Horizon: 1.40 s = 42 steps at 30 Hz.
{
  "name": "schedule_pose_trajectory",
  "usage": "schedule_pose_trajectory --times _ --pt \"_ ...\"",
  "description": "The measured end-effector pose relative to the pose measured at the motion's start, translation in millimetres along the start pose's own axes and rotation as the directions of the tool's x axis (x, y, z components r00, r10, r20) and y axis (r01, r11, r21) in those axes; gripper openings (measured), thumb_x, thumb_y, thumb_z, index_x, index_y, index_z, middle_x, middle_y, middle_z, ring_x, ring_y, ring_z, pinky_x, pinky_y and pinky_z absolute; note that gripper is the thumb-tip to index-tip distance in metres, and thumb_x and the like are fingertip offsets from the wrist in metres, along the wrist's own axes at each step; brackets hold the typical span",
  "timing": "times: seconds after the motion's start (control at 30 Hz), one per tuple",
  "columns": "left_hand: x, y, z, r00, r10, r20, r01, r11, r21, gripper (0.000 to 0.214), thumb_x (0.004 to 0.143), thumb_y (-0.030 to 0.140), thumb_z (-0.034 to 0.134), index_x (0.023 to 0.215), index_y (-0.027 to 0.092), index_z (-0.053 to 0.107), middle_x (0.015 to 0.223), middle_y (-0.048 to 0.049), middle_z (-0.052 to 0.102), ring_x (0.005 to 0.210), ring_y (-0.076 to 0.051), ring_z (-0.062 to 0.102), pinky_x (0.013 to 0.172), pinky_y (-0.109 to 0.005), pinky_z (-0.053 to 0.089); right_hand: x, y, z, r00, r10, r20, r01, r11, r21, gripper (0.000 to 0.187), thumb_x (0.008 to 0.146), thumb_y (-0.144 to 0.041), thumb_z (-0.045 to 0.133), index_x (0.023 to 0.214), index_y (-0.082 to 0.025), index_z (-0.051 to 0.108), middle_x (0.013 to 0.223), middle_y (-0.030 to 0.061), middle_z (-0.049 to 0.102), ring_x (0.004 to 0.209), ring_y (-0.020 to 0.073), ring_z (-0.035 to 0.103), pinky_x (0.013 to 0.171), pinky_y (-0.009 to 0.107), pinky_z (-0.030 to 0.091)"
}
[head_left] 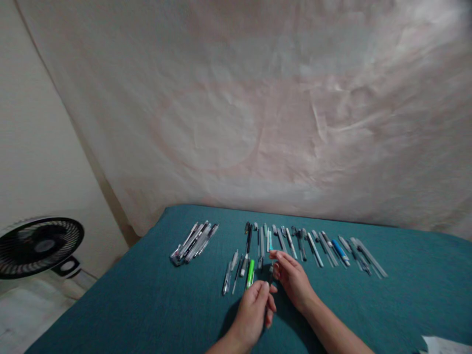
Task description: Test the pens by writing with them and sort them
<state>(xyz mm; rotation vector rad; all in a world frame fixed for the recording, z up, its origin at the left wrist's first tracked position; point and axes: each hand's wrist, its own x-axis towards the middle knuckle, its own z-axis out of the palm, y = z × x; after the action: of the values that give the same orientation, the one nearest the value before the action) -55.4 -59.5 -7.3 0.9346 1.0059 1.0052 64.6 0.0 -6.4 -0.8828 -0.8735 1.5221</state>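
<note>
Blue-green cloth [147,305] covers a broad table top, with a person's two bare hands over its near middle. The left hand [252,309] pinches a dark pen [271,276] between thumb and fingers, its upper end sticking out past the thumb. The right hand [295,279] has bent fingers, their tips close to that upper end; whether they touch it cannot be told. Just beyond the left hand lies a small group of pens, with a green marker [250,273] nearest to it. Farther back, a long row of pens runs from the middle toward the right, a blue pen [340,252] near its right end. Well to the left, a pile [199,242] of pens lies heaped together; whether a case holds them is too small to tell. The cloth's far edge runs behind pile and row, near a pale hanging sheet [221,98]. Its left edge slants toward the viewer, a wide stretch of cloth between it and the pile, and a fan [44,246] beyond. Another wide stretch lies right of the right forearm, reaching white paper [442,345] at the lower right.
</note>
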Motion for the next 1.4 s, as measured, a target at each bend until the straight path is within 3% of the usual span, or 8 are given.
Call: schedule_pose_trajectory --times 0.1,0.17,0.23,0.4,0.57,0.93,1.27,1.4 --pt "-4 0 1.6 1.000 0.014 0.015 -0.015 0.999 0.048 0.038 0.080 0.051 0.041 0.085 0.014 0.050 0.053 0.0071 0.045 0.032 -0.003 0.034 0.033 -0.017 0.022 3 0 -3 0.992 -0.128 -0.003 0.122 0.945 -0.304 0.030 0.076 -0.040 0.054 0.091 -0.016 0.063 0.079 0.0031 0.058 0.054 0.0101 0.046 0.050 0.023 0.037" --pt "-7 1 3.3 0.999 0.040 0.033 -0.043 0.996 0.080 0.035 0.082 0.047 0.041 0.087 0.013 0.050 0.053 0.0070 0.045 0.033 -0.003 0.033 0.033 -0.016 0.022 2 1 -2 0.975 -0.198 0.104 0.223 0.818 -0.531 0.026 0.076 -0.037 0.054 0.087 -0.016 0.066 0.075 0.0036 0.059 0.060 0.0137 0.051 0.055 0.024 0.039" --pt "-10 3 5.0 0.996 0.072 0.052 -0.077 0.993 0.095 0.033 0.083 0.045 0.041 0.087 0.013 0.050 0.054 0.0067 0.045 0.034 -0.002 0.033 0.034 -0.016 0.023 0 3 1 0.948 -0.243 0.206 0.318 0.684 -0.657 0.022 0.077 -0.032 0.052 0.084 -0.017 0.067 0.075 0.0044 0.059 0.066 0.0157 0.054 0.061 0.025 0.040" --pt "-13 8 5.2 0.990 0.144 -0.001 -0.144 0.987 0.068 0.030 0.085 0.041 0.039 0.087 0.013 0.049 0.056 0.0062 0.045 0.036 -0.002 0.034 0.035 -0.016 0.022 -6 13 9 0.935 -0.264 0.236 0.346 0.545 -0.764 0.019 0.075 -0.020 0.049 0.091 -0.016 0.058 0.073 0.0026 0.057 0.063 0.0142 0.054 0.060 0.024 0.041" --pt "-11 9 1.6 0.979 0.187 -0.081 -0.183 0.982 0.053 0.028 0.086 0.040 0.039 0.086 0.014 0.049 0.057 0.0061 0.044 0.037 -0.003 0.035 0.036 -0.016 0.023 -9 13 15 0.918 -0.268 0.292 0.380 0.387 -0.840 0.017 0.063 -0.004 0.045 0.070 -0.017 0.052 0.071 0.0005 0.053 0.065 0.0130 0.050 0.061 0.022 0.038" --pt "-8 10 0.5 0.971 0.205 -0.123 -0.197 0.978 0.075 0.028 0.085 0.040 0.040 0.083 0.014 0.049 0.056 0.0060 0.043 0.037 -0.002 0.035 0.036 -0.016 0.022 -10 15 20 0.917 -0.275 0.291 0.374 0.331 -0.866 0.019 0.066 -0.005 0.042 0.075 -0.018 0.053 0.073 0.0013 0.052 0.066 0.0134 0.049 0.061 0.021 0.036" --pt "-6 7 -0.2 0.977 0.185 -0.104 -0.177 0.981 0.080 0.029 0.085 0.040 0.039 0.085 0.013 0.050 0.055 0.0059 0.044 0.036 -0.003 0.035 0.035 -0.016 0.022 -8 19 20 0.912 -0.307 0.272 0.372 0.340 -0.864 0.014 0.072 -0.013 0.044 0.078 -0.018 0.055 0.073 0.0015 0.056 0.065 0.0137 0.051 0.062 0.022 0.038" --pt "-6 5 -1.8 0.979 0.178 -0.096 -0.171 0.982 0.077 0.030 0.085 0.041 0.039 0.084 0.014 0.050 0.056 0.0058 0.045 0.035 -0.003 0.035 0.034 -0.016 0.022 -6 21 18 0.916 -0.316 0.249 0.363 0.381 -0.850 0.012 0.074 -0.020 0.047 0.079 -0.017 0.057 0.071 0.0017 0.056 0.063 0.0137 0.050 0.061 0.023 0.038"
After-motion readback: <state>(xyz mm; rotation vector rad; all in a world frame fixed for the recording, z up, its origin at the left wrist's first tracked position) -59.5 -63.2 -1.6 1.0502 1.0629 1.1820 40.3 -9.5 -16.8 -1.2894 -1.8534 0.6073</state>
